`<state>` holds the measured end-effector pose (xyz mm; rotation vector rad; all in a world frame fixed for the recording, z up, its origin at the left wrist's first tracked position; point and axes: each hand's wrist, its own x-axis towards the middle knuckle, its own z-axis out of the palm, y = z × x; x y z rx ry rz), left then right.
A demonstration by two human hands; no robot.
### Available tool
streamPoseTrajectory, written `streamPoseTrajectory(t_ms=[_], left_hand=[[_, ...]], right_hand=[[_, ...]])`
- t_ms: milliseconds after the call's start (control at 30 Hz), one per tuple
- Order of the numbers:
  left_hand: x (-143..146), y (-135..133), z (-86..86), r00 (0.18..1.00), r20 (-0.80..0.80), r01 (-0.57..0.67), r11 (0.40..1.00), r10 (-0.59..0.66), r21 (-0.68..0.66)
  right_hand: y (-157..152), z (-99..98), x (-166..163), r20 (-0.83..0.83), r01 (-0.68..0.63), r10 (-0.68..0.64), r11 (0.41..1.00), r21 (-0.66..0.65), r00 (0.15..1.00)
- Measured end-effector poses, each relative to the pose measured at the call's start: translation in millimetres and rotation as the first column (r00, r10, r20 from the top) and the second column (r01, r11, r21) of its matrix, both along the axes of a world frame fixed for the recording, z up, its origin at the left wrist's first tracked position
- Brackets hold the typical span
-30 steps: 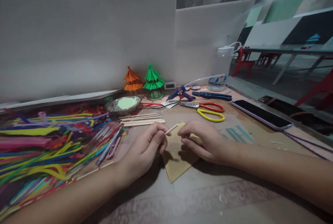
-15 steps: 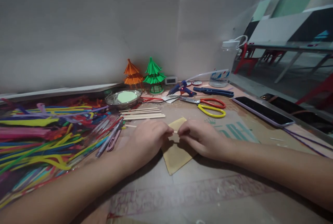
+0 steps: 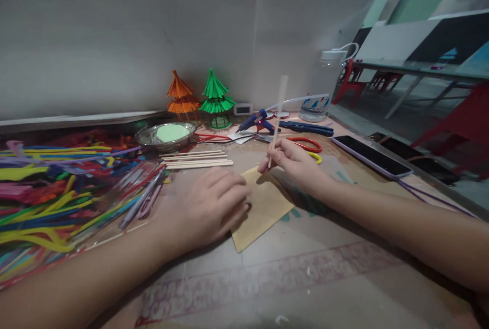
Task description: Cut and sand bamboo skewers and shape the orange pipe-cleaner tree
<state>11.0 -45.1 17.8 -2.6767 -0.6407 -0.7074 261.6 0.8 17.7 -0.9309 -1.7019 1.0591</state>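
A thin pale wooden stick (image 3: pixel 280 102) stands nearly upright, pinched between the thumb and fingers of my right hand (image 3: pixel 292 162). Its lower end is close above the far corner of a yellow-tan square sheet (image 3: pixel 262 212) lying on the table. My left hand (image 3: pixel 217 204) rests over the sheet's left edge, fingers loosely bent and slightly blurred, with nothing visible in them. Beyond my left hand, several similar sticks (image 3: pixel 198 165) lie side by side. Scissors with red and yellow handles (image 3: pixel 305 142) are partly hidden behind my right hand.
Colourful pipe cleaners (image 3: pixel 49 201) heap at left. A metal dish (image 3: pixel 143 138), an orange tree-like model (image 3: pixel 181 97), a green one (image 3: pixel 216 97), a glue gun (image 3: pixel 260 120) and a water bottle (image 3: pixel 319 84) stand at the back. A phone (image 3: pixel 370 156) lies at right.
Both hands held the stick low between them earlier. My left hand has let go and moved back left, while my right hand has raised the stick upright. The view has shifted slightly.
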Motion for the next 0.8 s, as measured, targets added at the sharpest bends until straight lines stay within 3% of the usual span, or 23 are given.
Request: streamPoseTrajectory(t_ms=[100, 167, 200, 233, 267, 300, 333, 367, 433, 467, 500, 600, 733, 800], left_hand=[[4.3, 10.9, -10.5, 0.989, -0.024, -0.150, 0.946, 0.149, -0.289], [3.9, 17.0, -15.9, 0.986, -0.059, -0.167, 0.911, 0.157, -0.377], [3.2, 19.0, -17.5, 0.985, -0.069, -0.171, 0.903, 0.156, -0.394], [2.5, 20.2, -18.5, 0.985, -0.074, -0.174, 0.900, 0.157, -0.399], [2.0, 20.9, -18.9, 0.984, -0.076, -0.178, 0.900, 0.160, -0.398], [1.7, 21.3, -18.8, 0.984, -0.079, -0.180, 0.901, 0.162, -0.394], [1.7, 21.7, -18.5, 0.983, -0.086, -0.183, 0.902, 0.162, -0.392], [1.9, 22.1, -18.3, 0.982, -0.094, -0.186, 0.903, 0.162, -0.388], [2.5, 23.7, -18.6, 0.980, -0.098, -0.197, 0.906, 0.173, -0.375], [2.7, 24.8, -19.4, 0.979, -0.097, -0.202, 0.908, 0.178, -0.367], [2.8, 26.0, -20.5, 0.979, -0.090, -0.204, 0.911, 0.184, -0.358], [2.6, 28.8, -23.8, 0.981, -0.066, -0.194, 0.921, 0.182, -0.338], [2.8, 27.7, -23.0, 0.979, -0.063, -0.203, 0.918, 0.193, -0.341], [3.0, 25.8, -21.3, 0.979, -0.050, -0.204, 0.914, 0.199, -0.351]], right_hand=[[-6.8, -2.7, 0.6, -0.088, -0.189, 0.182, 0.980, -0.069, 0.979], [-17.0, 2.5, 3.5, -0.002, -0.397, 0.402, 0.904, -0.159, 0.916], [-22.4, 6.6, 6.0, 0.031, -0.529, 0.555, 0.808, -0.258, 0.832], [-27.5, 11.2, 9.1, 0.024, -0.644, 0.701, 0.668, -0.372, 0.713], [-31.9, 15.6, 12.6, -0.053, -0.727, 0.804, 0.505, -0.466, 0.593], [-35.6, 19.1, 16.2, -0.148, -0.765, 0.834, 0.397, -0.507, 0.532], [-38.6, 21.6, 19.8, -0.224, -0.781, 0.819, 0.365, -0.507, 0.529], [-41.1, 23.0, 23.1, -0.259, -0.772, 0.775, 0.414, -0.482, 0.577], [-47.3, 23.2, 28.7, -0.167, -0.670, 0.672, 0.614, -0.418, 0.721], [-52.0, 23.1, 30.7, -0.069, -0.621, 0.652, 0.678, -0.393, 0.755], [-58.3, 23.7, 31.9, 0.037, -0.603, 0.665, 0.697, -0.387, 0.746], [-85.7, 31.3, 29.7, 0.218, -0.638, 0.742, 0.661, -0.395, 0.634], [-121.0, 45.4, 21.1, 0.278, -0.651, 0.734, 0.678, -0.341, 0.619], [-128.5, 48.9, 22.2, 0.170, -0.671, 0.819, 0.552, -0.496, 0.548]])
